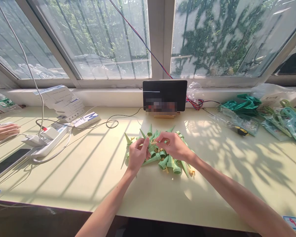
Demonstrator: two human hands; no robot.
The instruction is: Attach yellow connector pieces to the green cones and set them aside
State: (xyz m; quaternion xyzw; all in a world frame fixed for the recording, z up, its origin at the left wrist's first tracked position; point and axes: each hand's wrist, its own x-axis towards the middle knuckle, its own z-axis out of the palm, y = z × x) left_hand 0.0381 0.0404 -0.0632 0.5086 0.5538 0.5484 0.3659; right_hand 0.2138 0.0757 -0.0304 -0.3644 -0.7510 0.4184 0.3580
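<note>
Over a pile of green plastic cone-shaped spikes (pixel 177 169), my two hands are close together. My left hand (pixel 138 154) is closed, thumb and fingers drawn together; what lies between them is mostly hidden, though green plastic shows beside the fingertips. Thumb and forefinger of my right hand (pixel 174 144) pinch a small pale-yellow plastic piece (pixel 155 143), its end pointing toward my left fingertips. Around them the green cones lie at mixed angles, some with wide round collars. A green cone (pixel 127 139) stands upright left of the pile. More small yellow pieces (pixel 191 172) lie among the cones.
Behind the pile stands a dark-screened tablet (pixel 164 96). A power strip (pixel 50 141) with cables, a small box (pixel 86 120) and another person's hand (pixel 5 133) are at left. Green plastic bags (pixel 241 105) and a yellow-black utility knife (pixel 240 131) lie at right.
</note>
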